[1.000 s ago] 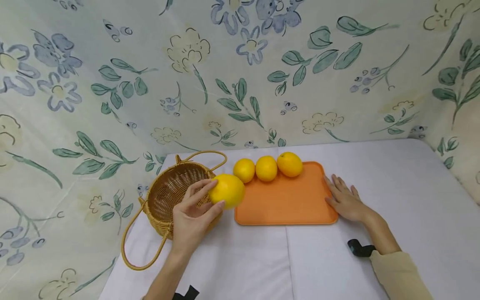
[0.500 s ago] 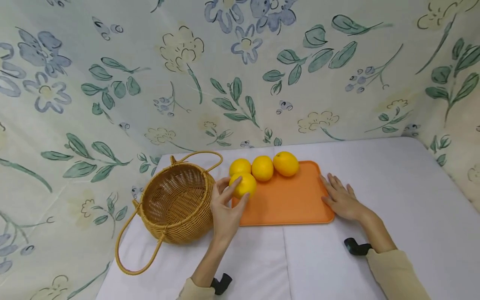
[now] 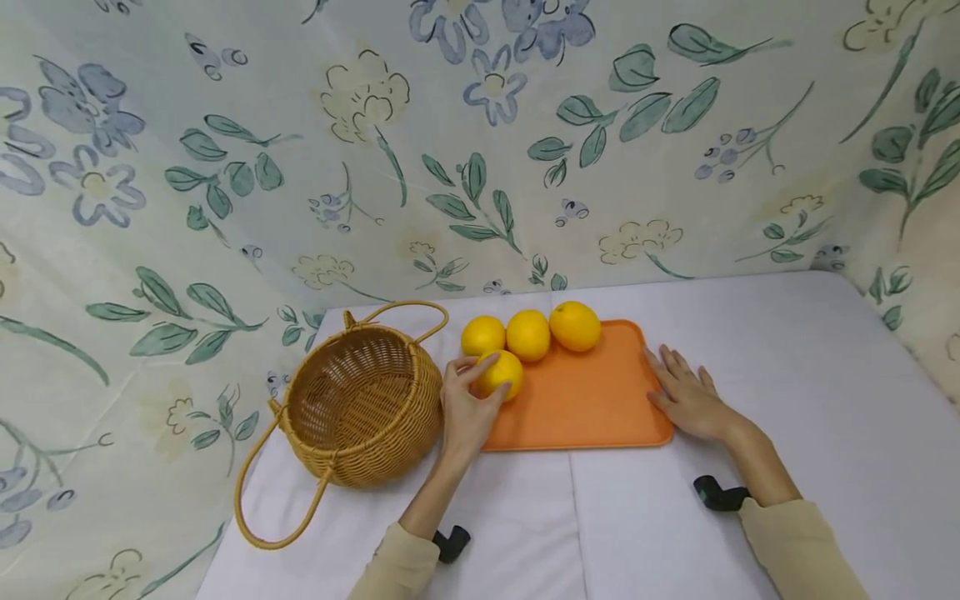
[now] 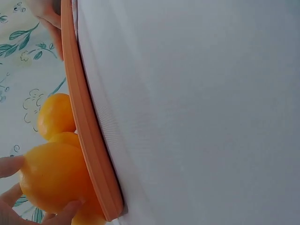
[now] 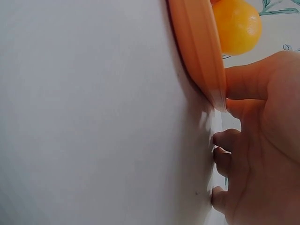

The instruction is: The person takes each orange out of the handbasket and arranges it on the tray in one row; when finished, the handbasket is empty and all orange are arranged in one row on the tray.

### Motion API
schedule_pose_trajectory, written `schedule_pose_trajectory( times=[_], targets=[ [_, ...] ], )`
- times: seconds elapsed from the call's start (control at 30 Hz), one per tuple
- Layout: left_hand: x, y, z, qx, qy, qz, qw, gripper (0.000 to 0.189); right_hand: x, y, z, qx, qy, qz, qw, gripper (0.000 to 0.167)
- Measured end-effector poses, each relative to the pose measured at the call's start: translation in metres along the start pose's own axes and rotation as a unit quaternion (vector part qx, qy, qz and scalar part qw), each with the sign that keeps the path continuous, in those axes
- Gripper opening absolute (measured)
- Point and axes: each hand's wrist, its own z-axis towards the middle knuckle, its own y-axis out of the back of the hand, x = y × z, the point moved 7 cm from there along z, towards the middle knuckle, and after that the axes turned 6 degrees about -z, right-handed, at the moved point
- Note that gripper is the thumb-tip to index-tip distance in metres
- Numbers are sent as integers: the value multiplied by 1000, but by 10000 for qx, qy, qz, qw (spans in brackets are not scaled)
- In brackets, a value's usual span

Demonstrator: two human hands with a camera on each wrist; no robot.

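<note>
My left hand (image 3: 467, 408) holds a yellow-skinned orange (image 3: 501, 375) between thumb and fingers, low over the left part of the orange tray (image 3: 592, 408). In the left wrist view the held orange (image 4: 56, 177) shows close up, just inside the tray's rim. Behind it a row of three more oranges (image 3: 528, 336) lies along the tray's back edge. My right hand (image 3: 690, 396) lies spread at the tray's right end, thumb and index finger touching its rim. The right wrist view shows the thumb (image 5: 248, 82) against the rim and the other fingertips down on the cloth.
A round wicker basket (image 3: 382, 446) stands left of the tray, close beside my left hand, with nothing visible inside. Its two handles splay outward, one toward the front left. White cloth (image 3: 517, 525) covers the table, and a floral curtain (image 3: 450, 125) rises behind it.
My left hand has carried the orange rightward from beside the basket's opening and down to the tray's left part. My right hand has stayed at the tray's right edge.
</note>
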Motion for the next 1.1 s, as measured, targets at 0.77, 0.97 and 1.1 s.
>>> schedule_pose_trajectory(
  times=[0.77, 0.97, 1.1],
  targets=[
    [5, 4, -3, 364, 338, 185, 9986, 51, 1, -1, -1, -17, 105, 115, 9999, 73],
    [-2, 9, -4, 457, 171, 278, 9984, 53, 2, -2, -1, -44, 118, 135, 9998, 73],
    [-7, 10, -5, 787, 43, 455, 9959, 52, 2, -2, -1, -33, 82, 113, 9999, 74]
  ],
)
